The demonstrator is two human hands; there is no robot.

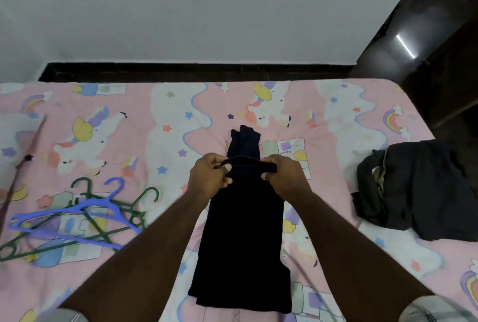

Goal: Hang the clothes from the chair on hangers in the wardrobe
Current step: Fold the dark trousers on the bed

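My left hand (210,174) and right hand (283,175) both pinch the folded edge of the dark garment (243,231), which hangs down from my fingers onto the bed (181,114). If my pinch slips, it may flop open. Left of my fingers lie hangers (85,215). Right lies a dark clothes pile (419,187). Nothing blocks me.
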